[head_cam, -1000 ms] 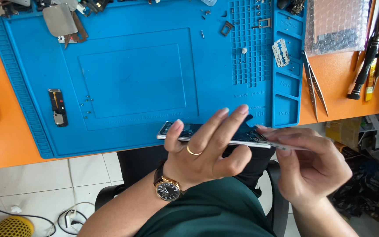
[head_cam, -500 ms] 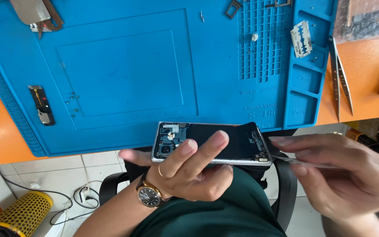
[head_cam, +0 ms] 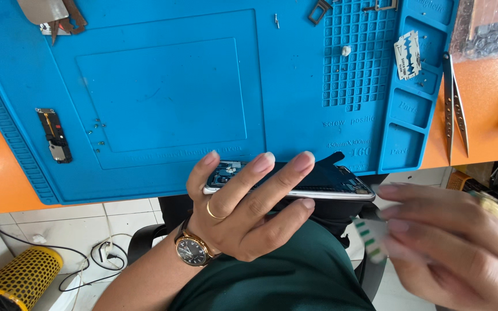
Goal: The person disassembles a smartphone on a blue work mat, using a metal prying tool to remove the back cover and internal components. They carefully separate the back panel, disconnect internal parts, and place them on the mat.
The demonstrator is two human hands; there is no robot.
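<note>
Your left hand (head_cam: 243, 213) grips an opened smartphone (head_cam: 295, 181), fingers wrapped over its exposed inside and thumb underneath, holding it nearly edge-on just off the near edge of the orange counter (head_cam: 491, 103), above your lap. A gold ring and a wristwatch (head_cam: 192, 250) show on that hand and arm. Your right hand (head_cam: 451, 247) is blurred at the lower right, just beside the phone's right end; its fingers pinch a small pale card with green marks (head_cam: 373, 239), though the blur hides what that piece really is. On the counter lies a blue repair mat (head_cam: 162, 86) that reaches the near edge. Near the mat's left edge rests a small dark phone part (head_cam: 54, 135), with a few tiny screws (head_cam: 96, 133) just beside it. A razor blade (head_cam: 407, 55) sits in a compartment on the mat's right side, and tweezers (head_cam: 453, 106) lie on the counter just past the mat's right edge. A yellow perforated object (head_cam: 15, 282) stands on the floor at lower left.
</note>
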